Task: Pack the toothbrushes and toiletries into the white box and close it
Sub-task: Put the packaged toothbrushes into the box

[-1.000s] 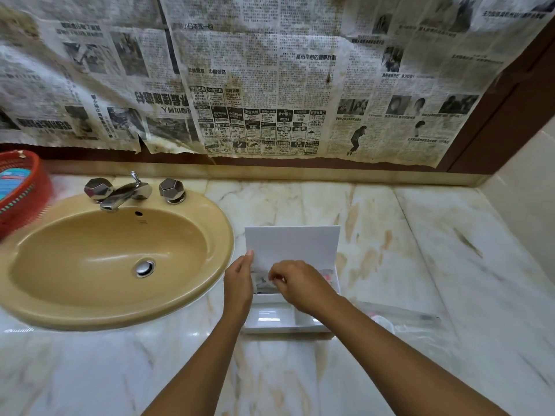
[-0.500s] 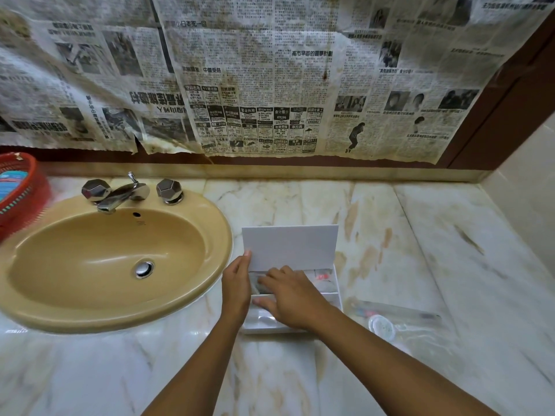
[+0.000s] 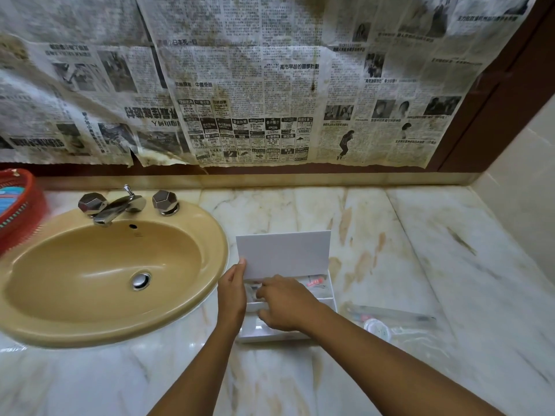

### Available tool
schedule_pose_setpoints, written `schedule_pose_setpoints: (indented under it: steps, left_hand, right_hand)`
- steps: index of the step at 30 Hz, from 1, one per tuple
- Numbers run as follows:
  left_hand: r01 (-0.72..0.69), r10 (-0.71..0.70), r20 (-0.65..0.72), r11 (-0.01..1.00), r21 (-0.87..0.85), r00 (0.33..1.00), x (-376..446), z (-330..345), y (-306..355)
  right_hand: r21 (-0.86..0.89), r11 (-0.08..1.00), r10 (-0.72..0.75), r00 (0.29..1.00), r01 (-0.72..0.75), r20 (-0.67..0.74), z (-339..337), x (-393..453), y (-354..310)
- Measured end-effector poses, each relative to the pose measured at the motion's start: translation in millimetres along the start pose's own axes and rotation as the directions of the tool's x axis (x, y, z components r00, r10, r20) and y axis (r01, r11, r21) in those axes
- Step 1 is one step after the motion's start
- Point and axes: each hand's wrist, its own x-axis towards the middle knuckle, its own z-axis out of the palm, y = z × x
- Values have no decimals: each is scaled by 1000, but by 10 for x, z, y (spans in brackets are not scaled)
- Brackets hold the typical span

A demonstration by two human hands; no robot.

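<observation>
White box (image 3: pixel 318 304) sits on the marble desk (image 3: pixel 390 235) just right of a tan sink (image 3: pixel 114 274), its lid (image 3: pixel 283 253) standing upright at the back. The left hand (image 3: pixel 232 291) rests at the box's left edge, thumb tip touching the lid's lower left corner; whether its grip is closed on anything cannot be told. The right hand (image 3: pixel 285 304) reaches into the box with fingers curled downward, and what they pinch, if anything, is hidden. A red-and-white packet (image 3: pixel 315 282) lies in the far right compartment; its print is too small to read. Beside the box to the right lies a clear plastic bag (image 3: pixel 399 321) holding a round white item. Yellowed Chinese-language newspaper (image 3: pixel 255 85) covers the wall; one advert shows "RM299". A red basket (image 3: pixel 18 205) stands at the far left, behind a chrome tap (image 3: pixel 120 205).
</observation>
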Motion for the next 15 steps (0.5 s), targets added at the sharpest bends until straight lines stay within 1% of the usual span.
schedule_pose_setpoints:
  steps: [2,3,7,9,15]
  left_hand:
    - [-10,10,2,1000,-8,1000,-18,14,27]
    - [-10,10,5,1000,-11,1000,-19,18,25]
    - [-32,32,2,999,-4,999,-9,11,20]
    - [-37,37,1,999,-8,999,-24,29,36]
    - [-39,39,-14,999,-3,999,-57,59,80]
  right_hand:
    - [-2,1000,2,997,-2,-83,15,-15,-34]
    - [-5,1000,-15,995,15,-102,30,-20,-48]
    - [-54,994,-102,994,100,-30,157,-4,-36]
    - [-74,992,-100,995,99,-5,205,2,-4]
    - [-59,997,-51,998,54,47,147,42,-35]
